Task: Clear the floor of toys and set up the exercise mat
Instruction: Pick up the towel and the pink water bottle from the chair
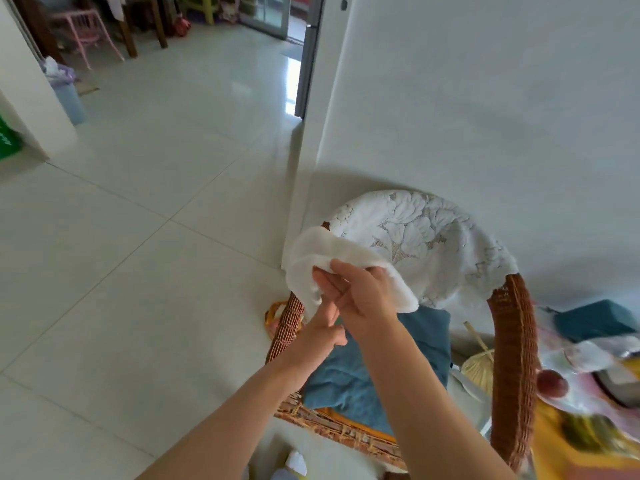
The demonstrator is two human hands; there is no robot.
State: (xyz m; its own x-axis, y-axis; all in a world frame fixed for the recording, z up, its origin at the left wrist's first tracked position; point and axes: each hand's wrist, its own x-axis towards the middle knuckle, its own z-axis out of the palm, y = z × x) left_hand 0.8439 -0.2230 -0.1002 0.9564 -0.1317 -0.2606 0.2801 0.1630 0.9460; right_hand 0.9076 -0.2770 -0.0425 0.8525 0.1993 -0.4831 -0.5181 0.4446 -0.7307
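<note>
A white cloth [311, 254] hangs over the left arm of a brown wicker chair [512, 341]. My right hand [360, 292] grips the cloth's lower fold from above. Just below it, my left hand [322, 327] reaches up and touches the cloth's underside with its fingertips, other fingers loosely curled. A white lace cover [422, 237] drapes the chair's back and a blue cushion [363, 372] lies on its seat. No exercise mat is in view.
Pale floor tiles [138, 237] spread to the left and ahead. A blue bin [69, 95] stands by a wall corner, a pink chair [86, 26] far back. A straw fan [478, 365] and cluttered items [588, 375] sit right of the chair. A white wall [485, 98] rises behind.
</note>
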